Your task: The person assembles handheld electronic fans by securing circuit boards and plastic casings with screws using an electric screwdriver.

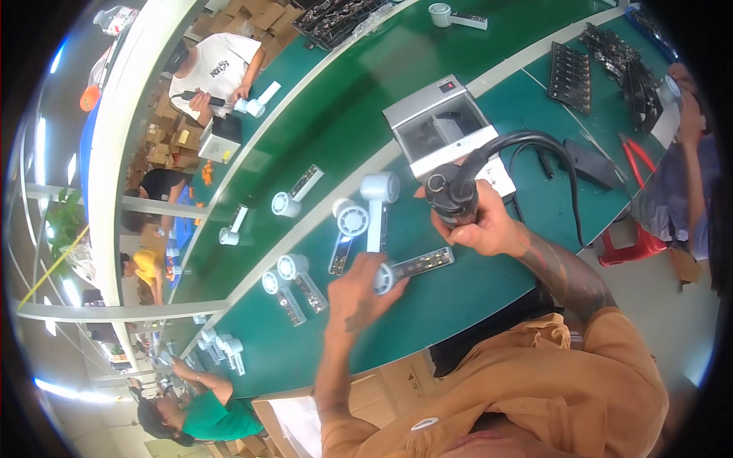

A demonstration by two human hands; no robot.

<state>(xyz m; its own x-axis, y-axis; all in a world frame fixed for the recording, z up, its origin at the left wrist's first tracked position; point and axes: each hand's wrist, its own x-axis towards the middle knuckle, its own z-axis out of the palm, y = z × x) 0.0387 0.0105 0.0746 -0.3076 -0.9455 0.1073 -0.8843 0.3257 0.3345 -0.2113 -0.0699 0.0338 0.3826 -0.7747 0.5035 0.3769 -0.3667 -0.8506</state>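
Observation:
My right hand [489,227] is wrapped round a black electric screwdriver [452,197] with a thick black cord. My left hand [359,296] is closed on the round head of a pale blue handheld fan [420,265], whose handle lies open with its circuit board showing, pointing right toward the space below my right hand. Just beyond my left hand are two more fans: one with a round grille [353,221] facing up, the other with its head [379,187] on its side. To the left, two fans [292,267] lie side by side with their boards exposed.
A grey machine with a clear window [443,126] stands beyond my right hand. Fans [286,203] lie on the green conveyor [336,137]. At right are a black tray of parts [570,76], red-handled pliers [635,160] and a red stool [630,248]. Co-workers sit around the line.

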